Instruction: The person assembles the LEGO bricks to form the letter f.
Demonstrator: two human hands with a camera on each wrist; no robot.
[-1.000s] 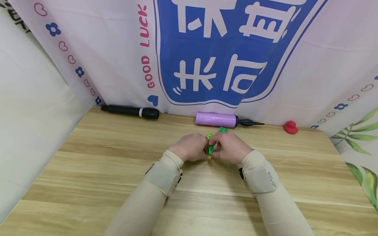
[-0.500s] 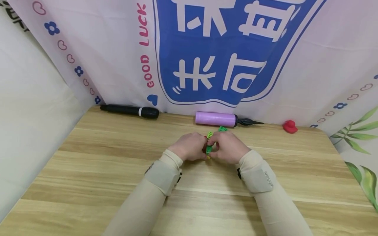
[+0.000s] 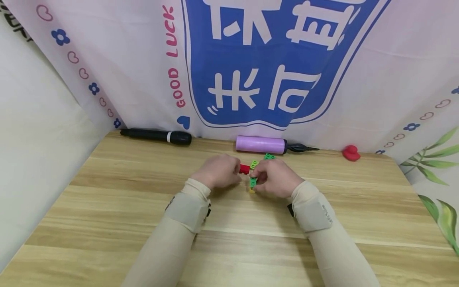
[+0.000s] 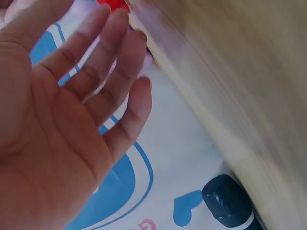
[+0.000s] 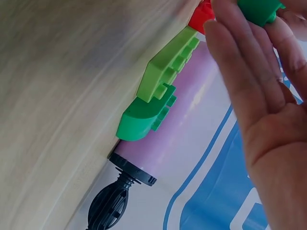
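My right hand [image 3: 277, 178] pinches a green toy building brick [image 3: 253, 182] between thumb and fingers, with a yellow piece [image 3: 252, 191] just below it in the head view. The right wrist view shows that green brick [image 5: 259, 9] at the fingertips. My left hand [image 3: 219, 171] is apart from it, fingers relaxed and slightly bent, nothing in the palm of the hand [image 4: 72, 110] in the left wrist view. A red brick [image 3: 245, 169] lies right by the left fingertips. Beyond the right hand are a light green brick [image 5: 168, 62] and a rounded green brick [image 5: 144, 117].
A purple hand pump [image 3: 261, 144] with a black nozzle lies behind the bricks along the table's [image 3: 229, 247] back edge. A black microphone-like object [image 3: 155, 136] is at back left, a red rubber duck [image 3: 351, 153] at back right. A printed cloth [image 3: 143, 71] hangs behind.
My left hand has let go of the bricks and drawn back to the left, uncovering the red brick. The right hand stays nearly in place with the green brick.
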